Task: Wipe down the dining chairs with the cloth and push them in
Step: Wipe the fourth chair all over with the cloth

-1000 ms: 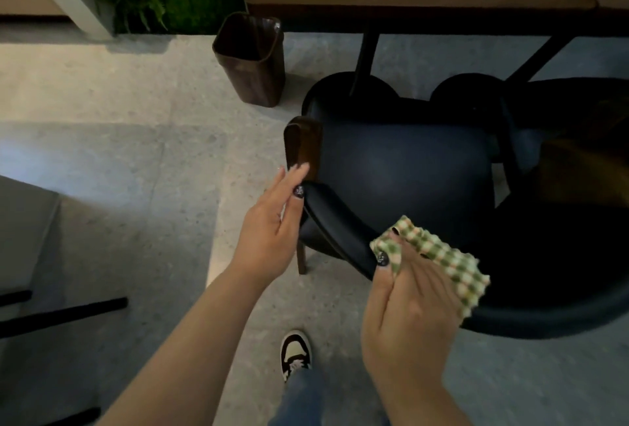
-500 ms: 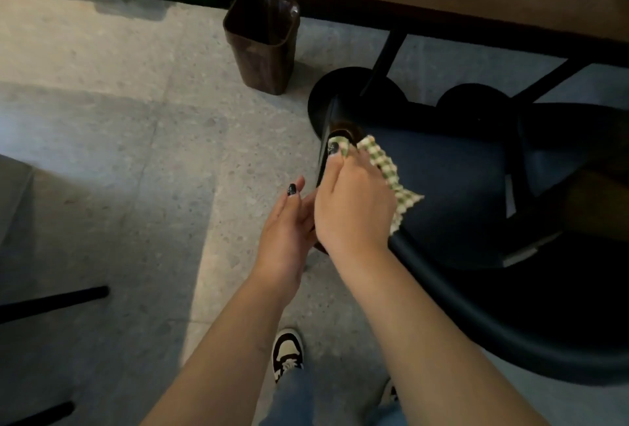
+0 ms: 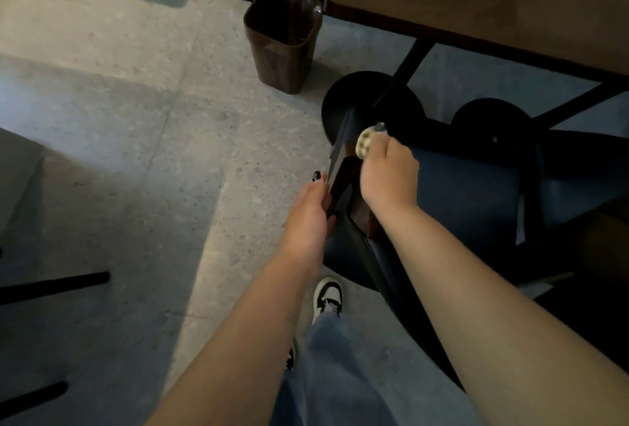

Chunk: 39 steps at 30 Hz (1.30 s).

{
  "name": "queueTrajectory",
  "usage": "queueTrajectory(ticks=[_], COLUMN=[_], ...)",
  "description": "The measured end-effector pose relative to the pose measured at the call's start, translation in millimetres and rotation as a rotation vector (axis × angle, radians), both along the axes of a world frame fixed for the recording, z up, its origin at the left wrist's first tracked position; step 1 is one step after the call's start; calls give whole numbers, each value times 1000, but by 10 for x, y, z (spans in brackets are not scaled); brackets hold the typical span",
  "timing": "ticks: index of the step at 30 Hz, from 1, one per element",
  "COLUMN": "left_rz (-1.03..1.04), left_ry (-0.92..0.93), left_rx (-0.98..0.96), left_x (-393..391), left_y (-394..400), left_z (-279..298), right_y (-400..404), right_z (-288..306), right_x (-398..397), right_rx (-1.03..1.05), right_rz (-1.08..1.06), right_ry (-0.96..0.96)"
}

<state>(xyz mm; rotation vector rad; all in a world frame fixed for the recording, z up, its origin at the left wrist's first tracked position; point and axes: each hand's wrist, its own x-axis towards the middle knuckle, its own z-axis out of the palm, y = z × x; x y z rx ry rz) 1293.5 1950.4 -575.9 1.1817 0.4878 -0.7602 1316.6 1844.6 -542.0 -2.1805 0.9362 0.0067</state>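
Checked green-and-cream cloth point(image 3: 365, 144) shows only as a small bunched wad at the right hand's point(image 3: 388, 175) fingertips, the rest buried in the curled fist against the dark chair's point(image 3: 466, 194) brown armrest tip. Left hand point(image 3: 308, 218) lies against the armrest's outer side; whether it grips is unclear. Seat and backrest fade into shadow. Wooden table point(image 3: 476, 7) overhangs ahead; brown bin point(image 3: 282, 37) stands just beside; bare floor point(image 3: 119, 119) opens leftward.

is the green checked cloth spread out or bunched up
Bunched up: only a small wad of the green checked cloth shows, gripped in the right hand against the dark chair's armrest.
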Motion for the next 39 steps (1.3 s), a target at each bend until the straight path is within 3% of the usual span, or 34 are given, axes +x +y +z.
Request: queueTrajectory(ticks=[3,5,9,14,17,22,27,29,31,33,34,36,39], left_rz=[17,15,26,-14,-9,-45,-101,-91,-84,-60,-39,-3,-28], left_ry=[35,92,107,29,1,-54,129,165,174,205,223,247,259], left_rx=[38,15,166,309,304,266,23,-76,-152,-210,-228,-274,-308], left_x=[178,267,441,531,543,533,555,581,610,617,618,603,570], left_y=[-215,-380,-723,-834,-821,-759,-566,-447,-321,-193,-129,-27,54], left_z=[45,113,85,-49,-105,-177,-96,-177,-243,-314,-355,-408,-420], right_y=[-82,-146,-361,-593,-536,-375,-221,-146,-102,-142,-184,-265,-311], right_z=[-156,-302,-487,-668,-800,-735,-338,-199,-132,-203,-252,-291,-242], right_x=[-136,-93,299,490,286,18,-174,-220,-191,-75,18,231,346], right_rx=[253,360,473,1049,1224,1137,1048,871,607,357,327,381,725], right_rz=[-189,-203,-172,-497,-528,-674,-704,-578,-278,66,100,-46,-448], right_ry=[-99,9,129,189,209,144,-22,-105,-171,-132,-72,43,181])
